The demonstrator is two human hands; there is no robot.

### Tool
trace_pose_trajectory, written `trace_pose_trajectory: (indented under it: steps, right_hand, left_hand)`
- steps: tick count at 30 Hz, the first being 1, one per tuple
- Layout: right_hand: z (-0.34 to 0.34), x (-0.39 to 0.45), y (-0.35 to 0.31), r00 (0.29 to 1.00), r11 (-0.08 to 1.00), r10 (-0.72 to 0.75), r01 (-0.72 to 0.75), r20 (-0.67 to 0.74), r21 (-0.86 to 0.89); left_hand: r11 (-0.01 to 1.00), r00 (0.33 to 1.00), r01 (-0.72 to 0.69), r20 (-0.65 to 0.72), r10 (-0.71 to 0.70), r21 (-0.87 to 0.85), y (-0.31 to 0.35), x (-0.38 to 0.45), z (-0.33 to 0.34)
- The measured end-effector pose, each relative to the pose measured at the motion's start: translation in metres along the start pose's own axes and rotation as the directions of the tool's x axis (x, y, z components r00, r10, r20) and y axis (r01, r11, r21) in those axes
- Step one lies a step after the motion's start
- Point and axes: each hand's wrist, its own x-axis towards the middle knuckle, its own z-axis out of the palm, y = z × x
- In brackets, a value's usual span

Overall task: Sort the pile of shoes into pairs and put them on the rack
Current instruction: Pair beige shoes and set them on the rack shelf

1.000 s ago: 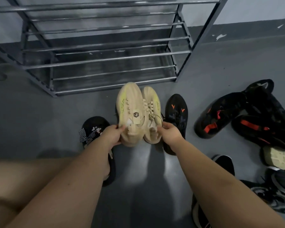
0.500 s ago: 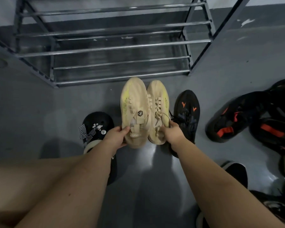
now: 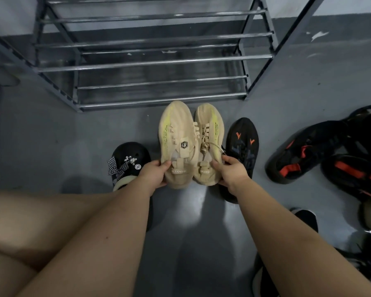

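1. Closer now than a second ago: the rack fills more of the upper view and the beige pair sits just short of its lowest front bar; both grips look unchanged.
2. Left hand: fingers curled round the heel of the left beige sneaker, thumb on the collar. Holding it, not merely touching.
3. Right hand: fingers curled at the heel and outer collar of the right beige sneaker, near its loose lace ends.
4. I see the two beige shoes side by side, touching along their inner edges, toes toward the rack. I cannot tell whether they are lifted or resting on the floor.
5. Just left of the pair: a black clog with a checked bow and charms. Just right: a black sneaker with orange marks, partly behind my right wrist.
6. Further right, well apart: the pile of black-and-red shoes, unsorted; more dark shoes at the lower right edge.
7. Step in hand, as I judge it: first pair matched, being carried to the rack. No shoes show on the visible bars, so the task is early.
8. Next move calls for lifting both heels together, clearing the front bar, and setting the soles across two bars so neither toe drops through the gap. Watch the loose lace for snagging.
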Motion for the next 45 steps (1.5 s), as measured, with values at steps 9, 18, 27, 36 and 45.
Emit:
trace_pose_trajectory:
  steps: [9, 18, 27, 36, 45]
  right_hand:
    - [-0.049, -0.072, 0.002, 1.000, 0.990, 0.005, -0.006, 0.009, 0.142]
    - [-0.062, -0.178, -0.015, 0.979, 0.975, -0.177, 0.159, 0.104, 0.156]
    - [-0.037, -0.258, -0.058, 0.915, 0.927, -0.355, 0.318, 0.190, 0.200]
    - [-0.010, -0.294, -0.132, 0.847, 0.880, -0.473, 0.443, 0.244, 0.170]
    - [0.040, -0.295, -0.199, 0.792, 0.847, -0.529, 0.515, 0.305, 0.129]
  left_hand:
    - [0.994, 0.996, -0.085, 0.039, 0.082, 0.073, 0.009, -0.064, -0.016]
    - [0.970, 0.973, -0.224, 0.082, 0.217, 0.089, 0.020, -0.157, -0.048]
    - [0.936, 0.921, -0.352, 0.178, 0.346, 0.000, 0.066, -0.232, -0.071]
    - [0.894, 0.873, -0.448, 0.213, 0.440, -0.012, 0.134, -0.269, -0.122]
    - [0.893, 0.879, -0.449, 0.164, 0.448, -0.031, 0.188, -0.264, -0.164]
